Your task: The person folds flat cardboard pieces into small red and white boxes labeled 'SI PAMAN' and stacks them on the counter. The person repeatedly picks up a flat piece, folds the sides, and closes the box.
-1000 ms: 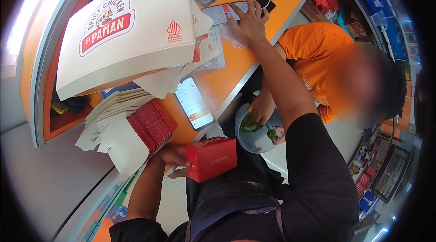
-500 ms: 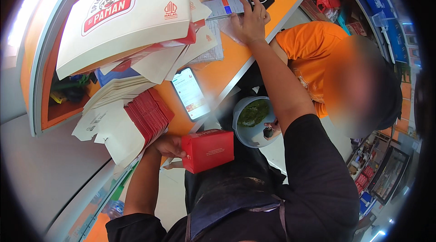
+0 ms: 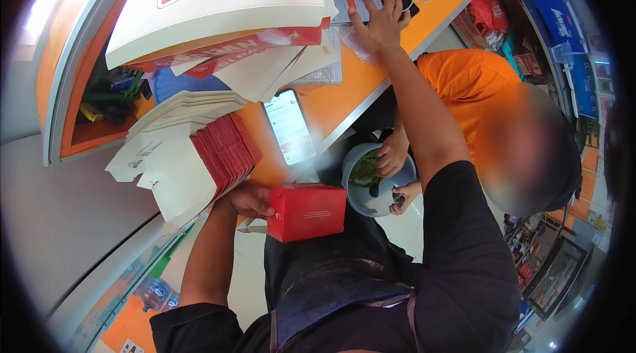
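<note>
right hand (image 3: 379,21) has slid further up the orange desk (image 3: 344,98), fingers spread flat on a clear bag. left hand (image 3: 248,199) grips the shut red box (image 3: 307,212) at centre frame; contents hidden.

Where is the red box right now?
The red box is low in the head view's middle, held by the left hand, just below the phone on the orange counter.

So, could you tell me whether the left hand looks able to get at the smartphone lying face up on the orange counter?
Probably not right away: the left hand is gripping the red box, so it is occupied. The smartphone lies uncovered on the orange counter just past it, with nothing between them.
</note>
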### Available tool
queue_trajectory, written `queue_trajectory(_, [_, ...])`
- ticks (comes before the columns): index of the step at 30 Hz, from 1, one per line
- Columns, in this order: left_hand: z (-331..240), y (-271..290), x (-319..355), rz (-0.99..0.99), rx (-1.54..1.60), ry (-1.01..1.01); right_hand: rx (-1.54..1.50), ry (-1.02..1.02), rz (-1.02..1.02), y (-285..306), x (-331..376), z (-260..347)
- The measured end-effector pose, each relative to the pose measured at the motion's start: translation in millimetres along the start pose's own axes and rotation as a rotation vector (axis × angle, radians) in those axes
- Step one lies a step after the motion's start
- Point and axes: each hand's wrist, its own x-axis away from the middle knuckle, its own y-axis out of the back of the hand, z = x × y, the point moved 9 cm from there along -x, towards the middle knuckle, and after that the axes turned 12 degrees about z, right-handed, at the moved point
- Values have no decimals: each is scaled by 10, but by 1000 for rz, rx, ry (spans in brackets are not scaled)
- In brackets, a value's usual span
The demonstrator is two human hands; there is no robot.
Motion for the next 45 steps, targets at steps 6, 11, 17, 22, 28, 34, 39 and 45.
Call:
queue_trajectory(6, [-11, -18, 11, -30, 4, 16, 16, -27, 16, -48, -24, -7])
queue_trajectory(11, [-2, 8, 1, -41, -17, 15, -39, -23, -73, -33, 83, -91])
queue_trajectory(17, [-35, -39, -15, -47, -19, 19, -79, 12, -165, 57, 301, -97])
queue_trajectory(22, [-44, -61, -35, -8, -16, 3, -146, 23, -231, 95, 320, -105])
queue_trajectory(28, [7, 35, 4, -38, -19, -3, -396, -59, -363, 123, 352, -416])
queue_trajectory(34, [-11, 4, -5, -28, -30, -8, -238, 139, -257, 156, 330, -119])
queue_trajectory(39, [24, 8, -23, -6, 0, -9, -154, 250, -169, 116, 340, 69])
queue_trajectory(45, [-101, -69, -72, -67, -72, -55, -124, 332, -151, 117, 362, 166])
